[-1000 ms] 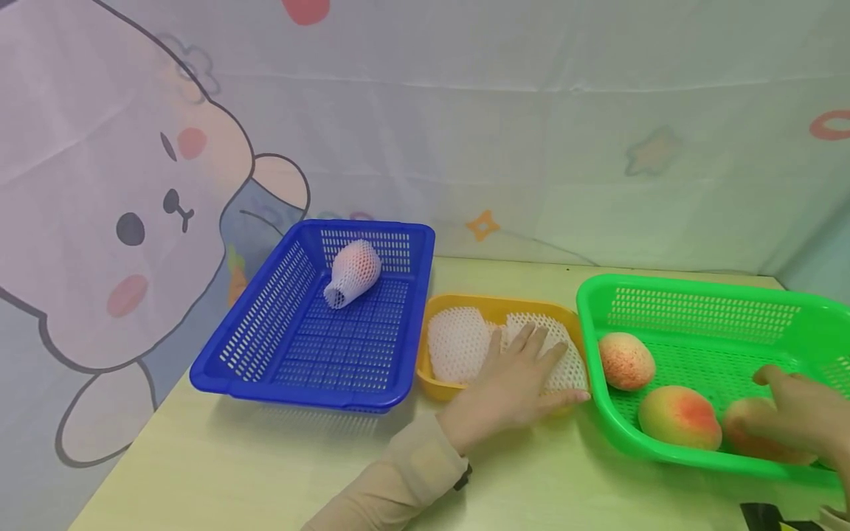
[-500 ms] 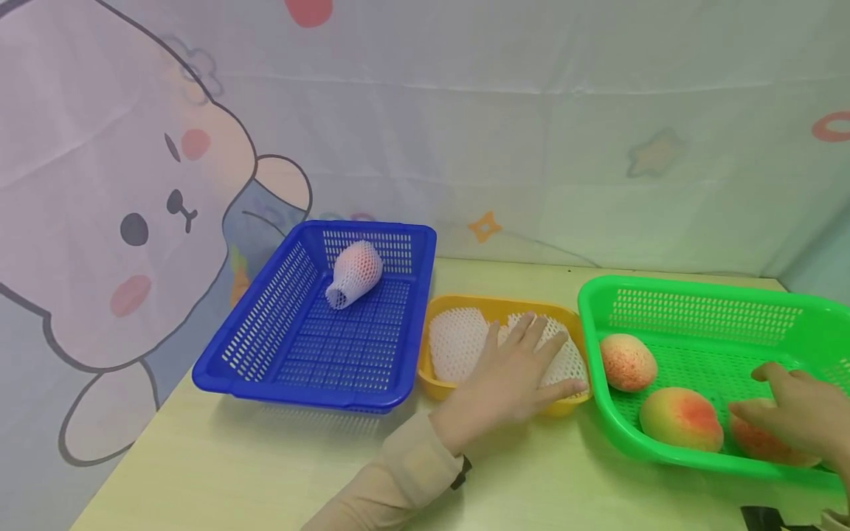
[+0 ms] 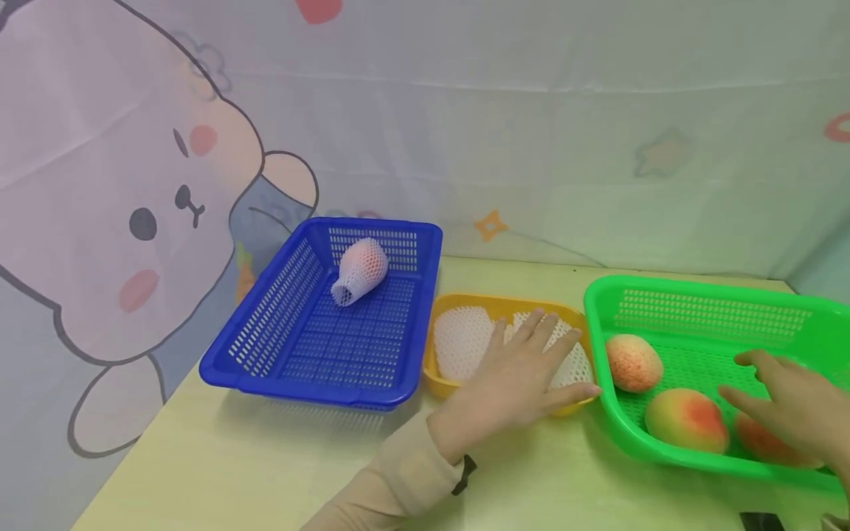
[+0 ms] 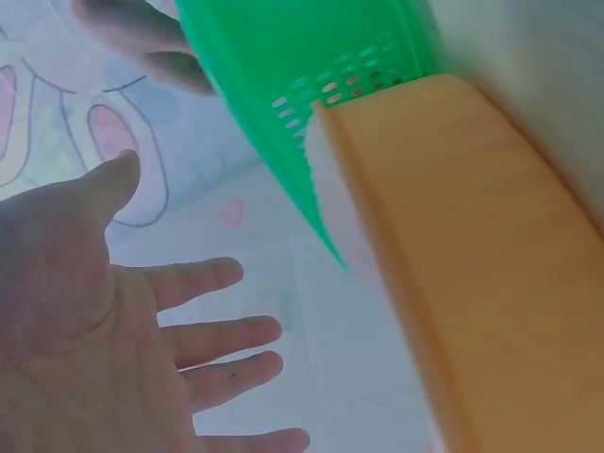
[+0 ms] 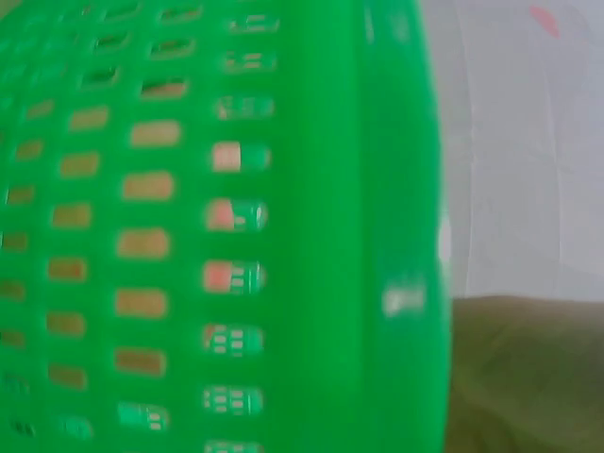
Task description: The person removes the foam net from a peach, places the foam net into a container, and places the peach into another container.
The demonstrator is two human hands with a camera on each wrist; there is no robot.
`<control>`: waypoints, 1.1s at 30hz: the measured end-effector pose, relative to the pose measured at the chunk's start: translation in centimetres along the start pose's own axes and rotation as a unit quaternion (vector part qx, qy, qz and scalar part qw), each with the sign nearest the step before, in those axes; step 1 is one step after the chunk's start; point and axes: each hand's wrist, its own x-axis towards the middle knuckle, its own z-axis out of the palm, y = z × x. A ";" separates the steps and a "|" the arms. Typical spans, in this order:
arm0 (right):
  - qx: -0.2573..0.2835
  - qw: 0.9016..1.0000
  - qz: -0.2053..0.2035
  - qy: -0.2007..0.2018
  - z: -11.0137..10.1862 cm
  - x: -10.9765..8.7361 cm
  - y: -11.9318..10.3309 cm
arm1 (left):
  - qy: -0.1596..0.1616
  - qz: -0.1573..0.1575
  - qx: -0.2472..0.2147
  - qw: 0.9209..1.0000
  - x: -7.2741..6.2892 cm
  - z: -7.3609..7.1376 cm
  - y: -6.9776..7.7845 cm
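Note:
My left hand (image 3: 514, 376) is over the yellow tray (image 3: 488, 302), palm down with fingers spread. In the left wrist view the same hand (image 4: 104, 321) is apart from the tray's side (image 4: 462, 226). Two white foam fruit nets (image 3: 461, 343) lie in the tray, one partly hidden by the hand. My right hand (image 3: 800, 405) hovers over the green basket (image 3: 704, 299), thumb and fingers apart. Beneath it sits a reddish peach (image 3: 770, 442), partly hidden. A yellow-red peach (image 3: 687, 420) and a speckled peach (image 3: 634, 363) lie left of it. The basket wall mostly blocks the right wrist view.
To the left, a blue basket (image 3: 312, 387) holds a peach in a white foam net (image 3: 365, 265). The yellow tray stands between the two baskets on a pale table (image 3: 531, 479). Behind the table hangs a printed cloth (image 3: 505, 133).
The right hand's thumb and fingers have spread wider and moved slightly left above the reddish peach. The left hand remains over the yellow tray. The head view has shifted slightly.

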 end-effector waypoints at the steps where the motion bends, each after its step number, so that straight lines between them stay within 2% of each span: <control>1: 0.004 1.000 -0.007 0.011 -0.1 0.0 -0.3 | 0.005 0.003 0.001 1.000 -0.1 -0.1 0.0; 3: 0.009 0.999 -0.021 0.033 -0.1 0.0 -0.8 | 0.017 0.009 0.004 1.000 -0.3 -0.4 0.1; 9: 0.000 0.997 -0.039 0.066 -0.2 0.2 -2.0 | 0.053 0.023 0.005 0.998 -0.5 -1.2 0.5; 16: 0.025 0.992 -0.067 0.105 0.1 0.1 -2.9 | 0.072 0.033 0.009 0.997 -0.8 -1.8 0.6; 19: 0.043 0.992 -0.072 0.098 0.2 -0.1 -3.9 | 0.081 0.033 0.008 0.996 -0.9 -1.9 0.6; 25: 0.057 0.994 -0.068 0.057 0.3 -0.1 -6.1 | 0.098 0.028 0.005 0.995 -1.5 -2.5 0.2; 33: 0.062 0.994 -0.078 0.054 1.1 0.2 -7.8 | 0.086 0.016 -0.018 0.996 -2.2 -3.4 -0.2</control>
